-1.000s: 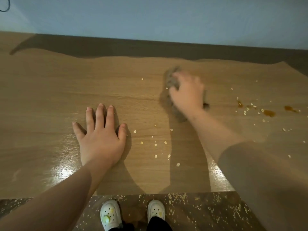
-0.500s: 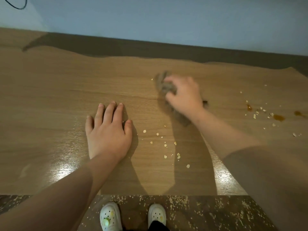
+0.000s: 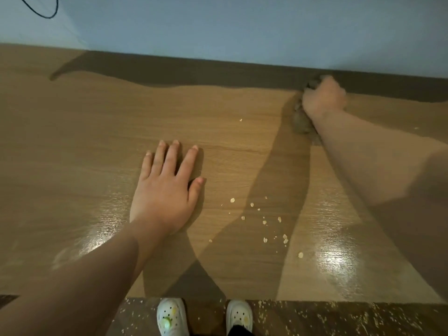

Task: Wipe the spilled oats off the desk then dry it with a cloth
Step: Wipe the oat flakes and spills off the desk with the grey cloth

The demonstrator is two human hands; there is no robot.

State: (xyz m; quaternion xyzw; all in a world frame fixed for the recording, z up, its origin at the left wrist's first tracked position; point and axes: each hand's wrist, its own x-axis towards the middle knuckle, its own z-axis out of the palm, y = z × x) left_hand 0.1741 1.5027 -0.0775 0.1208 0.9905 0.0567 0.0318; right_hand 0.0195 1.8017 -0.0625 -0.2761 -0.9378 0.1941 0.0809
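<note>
Oats [image 3: 265,222] lie scattered on the desk [image 3: 72,146] near its front edge, between the forearms; more dot the floor [image 3: 315,316]. Left hand [image 3: 164,190] rests flat on the wood, fingers straight and slightly apart. Right hand [image 3: 323,99], blurred, sits far back by the wall [image 3: 242,27], fingers curled over a bunched cloth [image 3: 300,121]. Cloth looks soft and limp, best kept wadded under the palm. Flakes seem light and loose, apt to scatter when swept.
</note>
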